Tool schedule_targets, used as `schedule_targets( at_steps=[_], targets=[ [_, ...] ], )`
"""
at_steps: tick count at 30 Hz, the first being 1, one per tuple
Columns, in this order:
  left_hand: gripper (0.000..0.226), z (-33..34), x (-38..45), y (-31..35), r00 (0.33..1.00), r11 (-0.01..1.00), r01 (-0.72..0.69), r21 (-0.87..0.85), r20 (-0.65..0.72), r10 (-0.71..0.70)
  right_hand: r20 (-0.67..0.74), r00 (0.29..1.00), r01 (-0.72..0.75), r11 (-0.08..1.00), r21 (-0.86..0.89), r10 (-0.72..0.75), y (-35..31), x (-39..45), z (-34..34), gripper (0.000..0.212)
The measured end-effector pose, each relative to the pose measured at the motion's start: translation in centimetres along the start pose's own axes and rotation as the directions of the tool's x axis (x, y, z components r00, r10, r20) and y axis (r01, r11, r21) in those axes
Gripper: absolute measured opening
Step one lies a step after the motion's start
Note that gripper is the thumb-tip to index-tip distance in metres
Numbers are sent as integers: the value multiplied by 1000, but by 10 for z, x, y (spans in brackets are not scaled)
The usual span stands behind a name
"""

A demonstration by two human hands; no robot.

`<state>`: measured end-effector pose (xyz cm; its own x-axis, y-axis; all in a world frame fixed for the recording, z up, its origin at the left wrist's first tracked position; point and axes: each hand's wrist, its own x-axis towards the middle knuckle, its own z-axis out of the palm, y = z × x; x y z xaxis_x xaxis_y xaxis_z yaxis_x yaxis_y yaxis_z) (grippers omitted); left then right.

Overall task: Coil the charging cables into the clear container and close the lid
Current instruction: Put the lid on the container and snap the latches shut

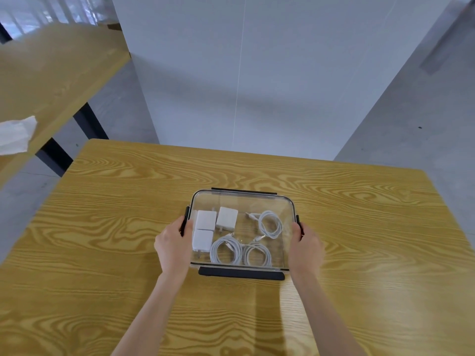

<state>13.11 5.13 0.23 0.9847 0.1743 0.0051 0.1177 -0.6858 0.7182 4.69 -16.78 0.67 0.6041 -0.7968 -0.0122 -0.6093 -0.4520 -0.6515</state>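
Note:
The clear container (243,201) stands in the middle of the wooden table (128,201), with its clear lid on top. Black latches run along its four sides; the near latch (241,273) lies flat. Inside lie three coiled white cables (270,224) and three white charger blocks (226,218). My left hand (172,246) grips the left side, thumb on the left latch (183,223). On the opposite side my right hand (305,245) grips the container, thumb at the right latch (298,222).
A second wooden table (56,80) stands to the left with white crumpled paper (15,136) on it. A white partition wall (257,73) rises behind the table's far edge. Grey floor lies to the right.

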Motion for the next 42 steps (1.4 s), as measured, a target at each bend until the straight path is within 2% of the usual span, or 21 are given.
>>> schedule_targets(
  at_steps=[3, 14, 19, 26, 33, 42],
  targets=[
    [22, -1, 0, 1, 1000, 1000, -16, -8, 5, 16, 4, 1000, 7, 1000, -8, -7, -1, 2, -1, 34],
    [21, 2, -1, 5, 999, 1000, 24, 8, 25, -24, 23, 998, -53, 998, 45, 52, -2, 8, -5, 31],
    [29, 2, -3, 6, 999, 998, 53, -28, -3, -53, 32, 998, -62, 997, 47, 61, -3, 8, -7, 32],
    [33, 6, -7, 7, 998, 999, 50, -13, -48, -50, 113, 993, -13, 992, -122, 27, -4, 8, -11, 34],
    [33, 10, -9, 6, 995, 998, 58, 12, -83, -57, 47, 981, -195, 969, 154, 190, -2, 5, -10, 23],
    [35, 12, -8, 5, 994, 996, 87, 31, -73, -84, 47, 966, -257, 927, 273, 254, -3, 5, -15, 25]
  ],
)
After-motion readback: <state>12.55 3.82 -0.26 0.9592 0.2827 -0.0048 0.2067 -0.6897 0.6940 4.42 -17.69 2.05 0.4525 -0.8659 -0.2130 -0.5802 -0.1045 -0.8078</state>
